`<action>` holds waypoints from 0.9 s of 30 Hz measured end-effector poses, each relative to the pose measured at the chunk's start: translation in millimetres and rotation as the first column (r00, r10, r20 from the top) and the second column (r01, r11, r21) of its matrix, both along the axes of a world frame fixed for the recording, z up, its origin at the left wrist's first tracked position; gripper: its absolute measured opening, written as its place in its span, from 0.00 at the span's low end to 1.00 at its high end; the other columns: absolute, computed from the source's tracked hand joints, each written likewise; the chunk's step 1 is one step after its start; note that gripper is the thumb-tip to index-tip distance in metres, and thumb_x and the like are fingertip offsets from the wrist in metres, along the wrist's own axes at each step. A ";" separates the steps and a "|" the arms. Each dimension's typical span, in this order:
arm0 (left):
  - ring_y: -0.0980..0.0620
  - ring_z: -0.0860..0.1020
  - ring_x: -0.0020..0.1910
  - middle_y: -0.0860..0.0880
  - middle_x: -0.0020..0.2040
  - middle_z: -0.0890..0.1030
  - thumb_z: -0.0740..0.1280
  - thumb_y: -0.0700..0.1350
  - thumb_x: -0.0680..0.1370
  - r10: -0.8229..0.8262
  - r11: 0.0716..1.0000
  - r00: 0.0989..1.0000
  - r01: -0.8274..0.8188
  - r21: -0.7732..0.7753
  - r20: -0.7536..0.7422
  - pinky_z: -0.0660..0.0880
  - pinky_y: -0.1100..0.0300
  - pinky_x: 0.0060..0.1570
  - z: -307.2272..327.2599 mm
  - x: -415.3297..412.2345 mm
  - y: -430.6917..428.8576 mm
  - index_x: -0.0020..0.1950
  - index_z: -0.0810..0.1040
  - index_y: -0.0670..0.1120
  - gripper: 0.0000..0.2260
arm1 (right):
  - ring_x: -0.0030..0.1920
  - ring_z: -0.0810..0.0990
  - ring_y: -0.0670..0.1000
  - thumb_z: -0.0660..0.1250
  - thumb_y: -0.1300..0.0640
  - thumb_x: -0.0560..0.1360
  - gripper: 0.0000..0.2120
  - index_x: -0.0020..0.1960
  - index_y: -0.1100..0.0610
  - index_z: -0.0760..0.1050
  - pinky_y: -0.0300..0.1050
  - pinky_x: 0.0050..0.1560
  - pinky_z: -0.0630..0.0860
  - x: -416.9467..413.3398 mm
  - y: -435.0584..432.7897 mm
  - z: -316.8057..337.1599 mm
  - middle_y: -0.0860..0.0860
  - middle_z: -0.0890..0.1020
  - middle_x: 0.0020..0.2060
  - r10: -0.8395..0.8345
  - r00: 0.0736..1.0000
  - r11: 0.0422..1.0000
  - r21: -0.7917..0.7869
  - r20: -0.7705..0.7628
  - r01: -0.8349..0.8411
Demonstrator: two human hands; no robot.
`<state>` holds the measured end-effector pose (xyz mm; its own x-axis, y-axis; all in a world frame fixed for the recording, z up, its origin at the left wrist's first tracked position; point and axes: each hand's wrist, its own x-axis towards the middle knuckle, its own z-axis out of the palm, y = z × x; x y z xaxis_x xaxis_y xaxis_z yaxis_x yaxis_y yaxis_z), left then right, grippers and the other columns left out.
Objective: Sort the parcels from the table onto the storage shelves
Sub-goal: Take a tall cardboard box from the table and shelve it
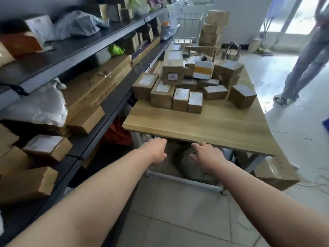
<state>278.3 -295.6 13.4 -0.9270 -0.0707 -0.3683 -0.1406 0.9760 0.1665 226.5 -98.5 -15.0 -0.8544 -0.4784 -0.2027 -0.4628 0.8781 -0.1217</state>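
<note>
Several brown cardboard parcels (179, 90) with white labels are heaped on the far half of a wooden table (204, 125). One white box with a yellow band (203, 70) lies among them. Both my arms stretch forward below the table's near edge. My left hand (156, 148) and my right hand (207, 154) hover there with relaxed fingers, holding nothing. Dark storage shelves (99, 41) run along the left, carrying boxes and plastic mailers.
A long flat carton (99, 82) and a white plastic bag (41, 106) fill the middle shelf. Bags lie under the table (188, 164). A carton (276, 173) sits on the floor at the table's right. A person's legs (302, 68) stand at the far right.
</note>
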 end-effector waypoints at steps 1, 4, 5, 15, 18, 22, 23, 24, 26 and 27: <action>0.43 0.66 0.72 0.45 0.74 0.66 0.64 0.50 0.80 -0.014 1.000 1.000 0.014 0.009 0.002 0.67 0.46 0.67 -0.1 -9.9 0.4 0.75 0.62 0.46 0.25 | 0.66 0.71 0.57 0.56 0.43 0.79 0.23 0.71 0.51 0.64 0.54 0.60 0.68 -6.8 1.2 -0.5 0.52 0.71 0.67 -0.021 1.000 1.000 -0.001 0.004 0.021; 0.43 0.65 0.72 0.45 0.74 0.66 0.64 0.49 0.80 -0.049 0.998 0.999 0.049 0.042 0.000 0.66 0.47 0.68 -1.6 -37.9 6.5 0.75 0.62 0.46 0.25 | 0.65 0.72 0.58 0.56 0.43 0.80 0.22 0.70 0.51 0.65 0.54 0.59 0.70 -29.0 9.4 -2.0 0.52 0.72 0.66 -0.074 0.997 0.997 -0.010 -0.003 0.074; 0.44 0.65 0.72 0.45 0.74 0.66 0.64 0.49 0.80 -0.058 0.997 0.998 0.058 0.055 -0.001 0.66 0.47 0.68 -1.9 -47.1 9.6 0.76 0.62 0.46 0.26 | 0.65 0.72 0.58 0.56 0.43 0.80 0.23 0.70 0.52 0.65 0.54 0.59 0.71 -37.3 12.8 -2.4 0.52 0.71 0.66 -0.089 0.996 0.996 -0.023 0.001 0.089; 0.46 0.61 0.74 0.49 0.76 0.62 0.63 0.47 0.80 -0.080 0.997 0.994 0.081 0.014 -0.074 0.63 0.49 0.70 11.9 -177.7 42.4 0.77 0.60 0.49 0.26 | 0.68 0.68 0.56 0.56 0.43 0.80 0.24 0.74 0.50 0.61 0.55 0.62 0.69 -171.6 26.7 11.5 0.51 0.66 0.72 -0.145 0.989 0.983 -0.117 -0.009 0.143; 0.46 0.63 0.74 0.48 0.76 0.63 0.63 0.47 0.80 -0.043 0.999 0.994 0.041 -0.022 -0.105 0.64 0.49 0.69 26.0 -222.7 41.1 0.76 0.61 0.48 0.25 | 0.68 0.69 0.56 0.57 0.43 0.80 0.24 0.73 0.50 0.62 0.55 0.62 0.69 -224.0 25.8 27.7 0.51 0.67 0.71 -0.123 0.991 0.981 -0.158 -0.045 0.115; 0.46 0.66 0.72 0.47 0.74 0.66 0.63 0.47 0.80 0.084 0.994 0.985 -0.093 -0.054 -0.148 0.67 0.49 0.66 46.1 -275.5 31.2 0.75 0.62 0.48 0.24 | 0.68 0.69 0.56 0.58 0.43 0.79 0.25 0.73 0.50 0.62 0.55 0.63 0.69 -286.6 25.6 47.6 0.51 0.67 0.71 -0.093 0.992 0.983 -0.167 -0.090 0.077; 0.46 0.67 0.71 0.47 0.74 0.67 0.63 0.47 0.80 0.121 0.990 0.979 -0.131 -0.053 -0.162 0.67 0.49 0.66 49.4 -285.8 28.3 0.75 0.63 0.48 0.24 | 0.67 0.70 0.55 0.57 0.43 0.79 0.24 0.73 0.50 0.63 0.55 0.62 0.70 -300.4 25.0 50.6 0.51 0.68 0.71 -0.086 0.991 0.983 -0.173 -0.098 0.069; 0.46 0.68 0.70 0.47 0.73 0.68 0.63 0.46 0.80 0.153 0.985 0.972 -0.164 -0.048 -0.175 0.68 0.49 0.66 51.5 -294.7 25.5 0.74 0.64 0.48 0.23 | 0.67 0.70 0.55 0.57 0.43 0.79 0.24 0.73 0.50 0.63 0.55 0.62 0.70 -313.3 23.8 53.2 0.51 0.69 0.70 -0.078 0.992 0.982 -0.177 -0.102 0.060; 0.46 0.69 0.69 0.47 0.72 0.69 0.63 0.44 0.80 0.208 0.975 0.959 -0.219 -0.039 -0.193 0.68 0.50 0.65 53.6 -307.0 20.1 0.74 0.64 0.48 0.22 | 0.66 0.71 0.55 0.57 0.42 0.80 0.25 0.73 0.50 0.63 0.54 0.61 0.71 -335.0 18.5 56.1 0.51 0.70 0.69 -0.062 0.993 0.982 -0.183 -0.101 0.043; 0.46 0.68 0.69 0.47 0.72 0.69 0.62 0.44 0.80 0.224 0.971 0.956 -0.236 -0.041 -0.189 0.67 0.50 0.65 53.4 -311.4 17.0 0.74 0.64 0.48 0.22 | 0.66 0.71 0.54 0.57 0.42 0.79 0.25 0.74 0.50 0.63 0.54 0.61 0.71 -343.8 14.3 56.8 0.50 0.70 0.69 -0.056 0.993 0.981 -0.189 -0.100 0.037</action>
<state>-33.1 -278.6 66.9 -0.9339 -0.3072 -0.1829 -0.3353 0.9300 0.1503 -117.3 -84.2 41.8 -0.8883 -0.4587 -0.0227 -0.4407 0.8653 -0.2387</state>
